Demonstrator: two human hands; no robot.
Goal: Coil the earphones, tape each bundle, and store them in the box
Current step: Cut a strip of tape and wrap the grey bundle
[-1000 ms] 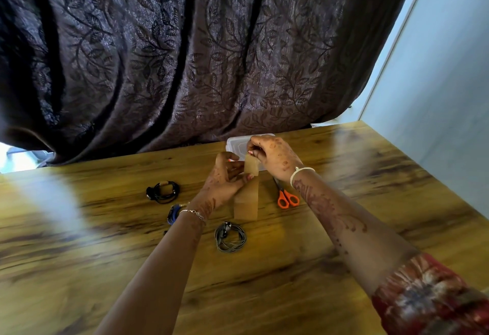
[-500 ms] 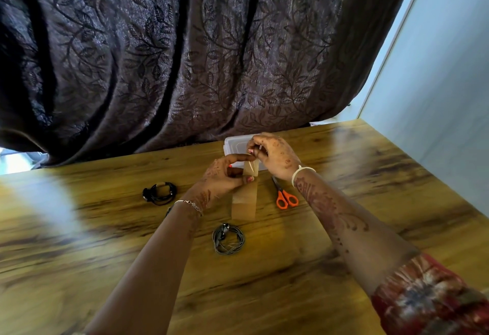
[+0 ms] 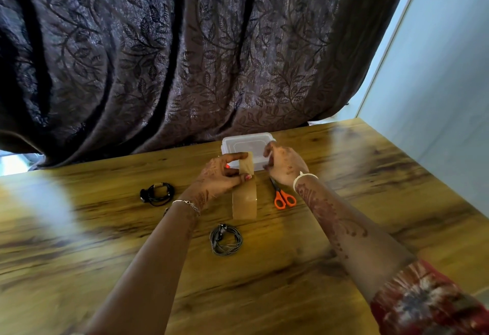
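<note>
Tape is pinched by the left hand mid-frame. Right hand is curled beside the box, grip can't be told tbh. Coiled earphones are laid just below on the tabletop.

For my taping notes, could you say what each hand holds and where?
The left hand pinches the tape roll at its top, beside the loose end; whether the right hand holds anything cannot be told.
</note>
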